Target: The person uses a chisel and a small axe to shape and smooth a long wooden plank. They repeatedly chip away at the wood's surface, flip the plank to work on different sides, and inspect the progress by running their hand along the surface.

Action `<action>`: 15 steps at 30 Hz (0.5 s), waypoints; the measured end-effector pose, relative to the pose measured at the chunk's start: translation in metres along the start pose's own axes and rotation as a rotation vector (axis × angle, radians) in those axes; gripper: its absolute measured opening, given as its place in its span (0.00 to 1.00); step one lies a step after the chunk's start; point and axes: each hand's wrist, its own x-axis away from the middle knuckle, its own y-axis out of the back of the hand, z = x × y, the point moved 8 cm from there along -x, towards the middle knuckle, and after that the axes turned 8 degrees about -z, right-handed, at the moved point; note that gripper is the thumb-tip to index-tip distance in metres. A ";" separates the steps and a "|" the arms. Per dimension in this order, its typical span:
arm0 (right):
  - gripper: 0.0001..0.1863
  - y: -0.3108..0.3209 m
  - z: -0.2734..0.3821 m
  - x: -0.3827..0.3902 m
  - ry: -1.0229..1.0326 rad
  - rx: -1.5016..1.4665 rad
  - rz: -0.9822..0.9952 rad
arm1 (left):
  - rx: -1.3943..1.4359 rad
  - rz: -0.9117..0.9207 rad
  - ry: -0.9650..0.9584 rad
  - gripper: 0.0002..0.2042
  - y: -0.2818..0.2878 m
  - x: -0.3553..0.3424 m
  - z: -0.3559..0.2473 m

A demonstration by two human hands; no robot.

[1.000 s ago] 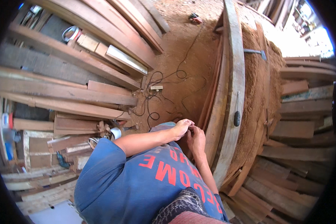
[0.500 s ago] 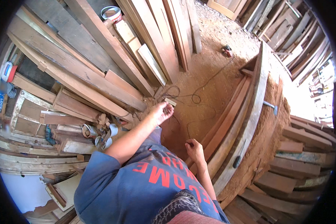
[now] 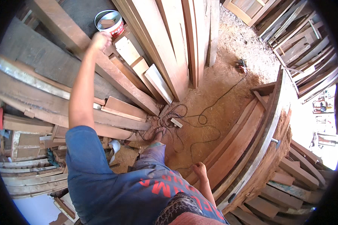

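Observation:
My left hand (image 3: 102, 40) is stretched out to the far left with its fingers curled closed. It is over a long timber beam (image 3: 120, 80), just in front of a white and red bucket (image 3: 109, 23) with a scrap of wood in it. Whether the fingers hold anything is hidden. My right hand (image 3: 199, 170) hangs low beside my body, fingers loosely curled in and nothing visible in them. Closest to it are the reddish planks (image 3: 233, 138) on the right. A small pale wood block (image 3: 176, 122) lies on the floor by a tangled dark cable (image 3: 202, 119).
Long boards (image 3: 165, 48) lean along the far and left sides. On the right, a weathered plank (image 3: 266, 135) edges a bench heaped with sawdust, and a metal clamp end (image 3: 275, 141) sticks out. A corded power tool (image 3: 241, 66) rests on the sawdust-covered floor. Stacked lumber (image 3: 289, 180) fills the lower right.
My left hand has swung from in front of the small wood block out to the far left, up by the bucket. My right hand stays low and curled. The view has shifted slightly.

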 end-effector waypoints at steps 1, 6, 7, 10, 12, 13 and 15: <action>0.16 -0.001 -0.016 -0.004 -0.052 0.000 -0.005 | -0.370 -0.020 -0.168 0.10 0.022 -0.032 -0.024; 0.13 0.006 -0.072 0.014 -0.252 -0.006 -0.007 | -1.492 -0.268 -0.190 0.19 0.052 -0.117 -0.076; 0.13 0.010 -0.086 0.027 -0.290 0.004 -0.017 | -1.332 -0.375 -0.120 0.19 0.039 -0.116 -0.076; 0.13 0.018 -0.101 0.026 -0.321 0.002 -0.039 | -1.391 -0.484 -0.040 0.21 0.068 -0.151 -0.072; 0.14 0.028 -0.083 0.050 -0.357 -0.053 -0.110 | -1.505 -0.446 -0.021 0.21 0.065 -0.188 -0.063; 0.15 0.027 -0.074 0.056 -0.321 -0.022 -0.080 | -1.575 -0.342 -0.010 0.20 0.070 -0.209 -0.050; 0.16 0.043 -0.064 0.063 -0.282 0.021 -0.094 | -1.753 -0.307 0.006 0.23 0.094 -0.249 -0.019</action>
